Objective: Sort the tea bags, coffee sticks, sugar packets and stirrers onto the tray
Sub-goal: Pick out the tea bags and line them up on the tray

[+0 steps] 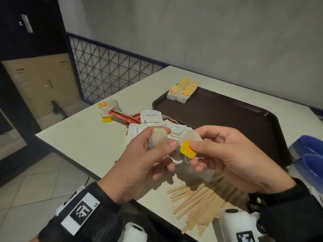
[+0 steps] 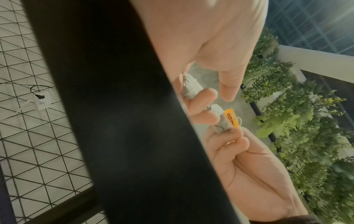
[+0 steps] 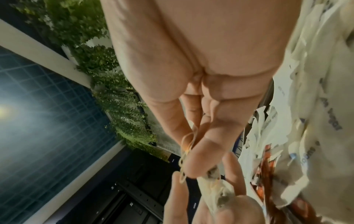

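Holding two tea bags up above the table [image 1: 83, 147], the person works with both hands close together. The left hand [image 1: 139, 165] curls its fingers and thumb around one tea bag [image 1: 157, 139]. The right hand [image 1: 227, 154] pinches the yellow tag [image 1: 187, 148] of a second tea bag [image 1: 192, 137] between thumb and finger. A thin string [image 1: 192, 159] loops between the hands. It looks like the strings are tangled, so the hands seem to be pulling the two bags apart. That is probably why they are held up in the air and not yet put down.

On the brown tray [image 1: 244, 123], a neat pile of tea bags [image 1: 181, 91] sits in the far corner. Bags of one kind go together there, so these two likely belong on that pile. Nothing else shows on the tray.

More things wait on the table beside the tray. White sugar packets [image 1: 151, 117] lie in a heap with red coffee sticks [image 1: 125, 116] poking out. Two more loose tea bags [image 1: 109, 109] lie near them. Wooden stirrers [image 1: 197, 203] lie in a bunch at the near edge, under the hands.

From the left wrist view, the right hand [image 2: 239, 159] and its tag [image 2: 231, 119] show clearly. A hard tug could tear the thin paper, so a gentle pull seems best.
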### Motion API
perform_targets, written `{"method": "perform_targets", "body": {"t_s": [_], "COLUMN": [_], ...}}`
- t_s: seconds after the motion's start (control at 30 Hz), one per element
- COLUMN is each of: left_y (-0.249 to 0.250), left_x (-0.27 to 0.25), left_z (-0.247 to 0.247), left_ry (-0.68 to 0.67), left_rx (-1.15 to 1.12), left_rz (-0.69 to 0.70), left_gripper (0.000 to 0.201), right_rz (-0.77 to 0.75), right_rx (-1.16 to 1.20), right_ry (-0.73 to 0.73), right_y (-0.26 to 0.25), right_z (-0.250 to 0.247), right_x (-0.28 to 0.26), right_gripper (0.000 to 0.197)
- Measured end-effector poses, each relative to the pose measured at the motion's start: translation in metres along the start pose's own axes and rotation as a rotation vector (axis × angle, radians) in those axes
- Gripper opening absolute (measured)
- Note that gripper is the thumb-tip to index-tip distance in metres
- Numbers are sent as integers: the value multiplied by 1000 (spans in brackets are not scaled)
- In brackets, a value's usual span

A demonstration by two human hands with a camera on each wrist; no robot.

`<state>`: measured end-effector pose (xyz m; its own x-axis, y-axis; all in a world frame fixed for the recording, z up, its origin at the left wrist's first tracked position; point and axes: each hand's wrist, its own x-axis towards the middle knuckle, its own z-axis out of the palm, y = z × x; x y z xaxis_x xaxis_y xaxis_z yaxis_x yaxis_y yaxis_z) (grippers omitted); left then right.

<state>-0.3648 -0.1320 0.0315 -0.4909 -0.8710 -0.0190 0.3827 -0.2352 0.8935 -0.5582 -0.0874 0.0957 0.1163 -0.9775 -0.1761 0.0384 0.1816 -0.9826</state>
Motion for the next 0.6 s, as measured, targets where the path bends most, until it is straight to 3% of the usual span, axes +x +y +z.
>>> {"method": "perform_targets", "body": {"t_s": [0.2,0.3,0.43,0.6], "left_y": [-2,-3,-4,-3], "left_x": [-1,-2,-2,-1], "left_z": [-1,0,1,4], "left_ry": [28,37,35,65], "left_rx": [192,245,314,263], "left_rz": [31,45,66,97], "left_gripper": [47,46,45,45], "right_rz": [68,48,22,21], "right_rx": [-63,-70,-74,-112], "right_ry": [-25,67,161,88], "right_y": [5,6,5,7], "right_z": [2,0,-4,-4], "right_x": [3,5,7,7], "right_gripper": [43,47,39,25]}}
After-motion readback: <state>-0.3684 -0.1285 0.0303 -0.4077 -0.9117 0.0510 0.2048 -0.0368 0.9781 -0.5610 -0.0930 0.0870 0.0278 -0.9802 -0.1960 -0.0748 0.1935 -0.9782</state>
